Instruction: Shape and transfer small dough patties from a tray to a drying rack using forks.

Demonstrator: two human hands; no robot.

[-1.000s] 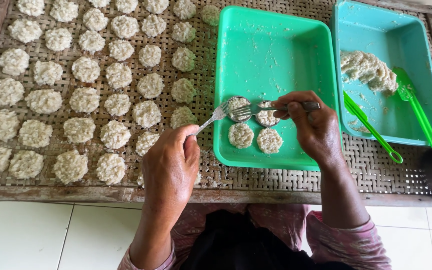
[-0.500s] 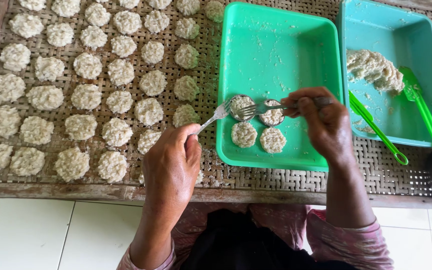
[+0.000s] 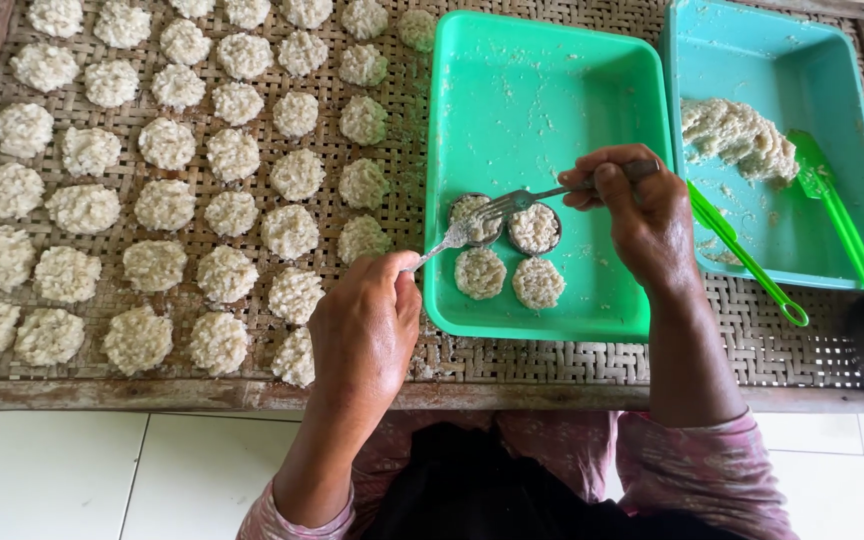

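woven bamboo surface (image 3: 372, 60): rows of pale rice patties (image 3: 232, 155); green plastic tray (image 3: 542, 90); left hand (image 3: 364, 330) and right hand (image 3: 637, 205) each clamped on a metal fork (image 3: 452, 236) (image 3: 537, 196) over round moulds (image 3: 507, 222).

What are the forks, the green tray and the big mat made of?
The two forks, one in the left hand and one in the right hand, look like shiny metal: silver-grey with glints. The green tray seems to be smooth moulded plastic with rounded corners. The mat looks like woven bamboo or cane strips, dull brown.
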